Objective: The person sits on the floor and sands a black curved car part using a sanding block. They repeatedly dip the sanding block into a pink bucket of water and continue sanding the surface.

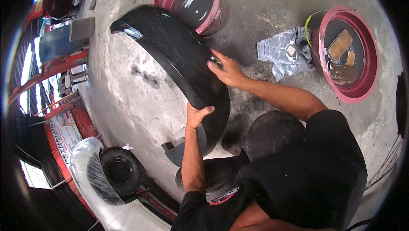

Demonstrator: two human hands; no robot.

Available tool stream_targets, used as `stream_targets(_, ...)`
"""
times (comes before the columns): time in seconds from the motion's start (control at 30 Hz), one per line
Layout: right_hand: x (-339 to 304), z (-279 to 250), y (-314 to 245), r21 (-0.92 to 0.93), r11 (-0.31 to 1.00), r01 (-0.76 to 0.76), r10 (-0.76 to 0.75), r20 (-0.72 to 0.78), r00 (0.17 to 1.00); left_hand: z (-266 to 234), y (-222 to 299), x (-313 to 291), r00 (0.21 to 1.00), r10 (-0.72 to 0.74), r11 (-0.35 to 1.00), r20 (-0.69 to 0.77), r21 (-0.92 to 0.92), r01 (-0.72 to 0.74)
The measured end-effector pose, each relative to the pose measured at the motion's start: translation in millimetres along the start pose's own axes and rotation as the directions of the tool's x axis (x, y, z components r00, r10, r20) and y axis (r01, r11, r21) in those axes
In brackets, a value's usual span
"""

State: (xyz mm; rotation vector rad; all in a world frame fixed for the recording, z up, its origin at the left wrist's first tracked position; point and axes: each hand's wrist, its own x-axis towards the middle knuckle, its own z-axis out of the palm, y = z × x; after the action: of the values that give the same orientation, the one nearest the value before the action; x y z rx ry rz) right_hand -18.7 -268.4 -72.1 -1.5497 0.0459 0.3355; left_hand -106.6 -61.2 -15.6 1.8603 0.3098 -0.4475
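Note:
A long, curved black car panel point(170, 43), shaped like a fender flare, arches in front of me, its surface wet and shiny in places. My left hand point(198, 115) is closed around its inner edge near the lower end, the thumb lying on the black face. Against the outer edge, higher up, my right hand point(228, 71) presses a small dark pad point(216, 62) onto the panel. Most of that pad is hidden by the fingers, so I cannot make out its exact kind. The panel's far end lies by a pink tub point(222, 16) of dark water.
To the right, a second pink tub point(372, 67) holds water and several brown blocks point(340, 45). Newspaper point(272, 48) lies beside it on the concrete floor point(132, 90). At lower left stands a vehicle partly wrapped in plastic point(85, 167), its wheel point(119, 170) exposed.

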Motion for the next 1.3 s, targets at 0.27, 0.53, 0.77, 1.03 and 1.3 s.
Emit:
stream_targets(0.27, -65.2, -24.7, 44.6, 0.098, 0.992, -0.075, 0.013, 0.524, 0.851, -35.1, 85.6, -24.2, 0.985, -0.147, 0.974, 0.087, -0.159, 0.159)
stream_targets(0.53, -78.2, -1.6, 2.4, 0.245, 0.878, -0.412, 0.006, 0.854, 0.52, -60.8, 131.4, 29.4, 0.981, -0.145, 0.925, 0.132, -0.333, 0.181)
stream_targets(0.77, -67.2, -26.3, 40.9, 0.338, 0.744, -0.576, 0.109, 0.789, 0.605, -13.2, 122.6, 64.0, 0.999, -0.039, 0.984, 0.01, -0.172, 0.04)
stream_targets(1.03, -73.2, -28.5, 66.3, 0.363, 0.746, -0.558, 0.12, 0.751, 0.649, 17.3, 90.2, 29.1, 0.959, 0.262, 0.918, -0.107, 0.333, -0.214)
stream_targets(1.3, -89.5, -29.4, 57.8, 0.185, 0.883, -0.431, 0.252, 0.586, 0.77, 11.1, 70.3, -0.9, 0.989, 0.003, 0.994, 0.145, -0.105, 0.013)
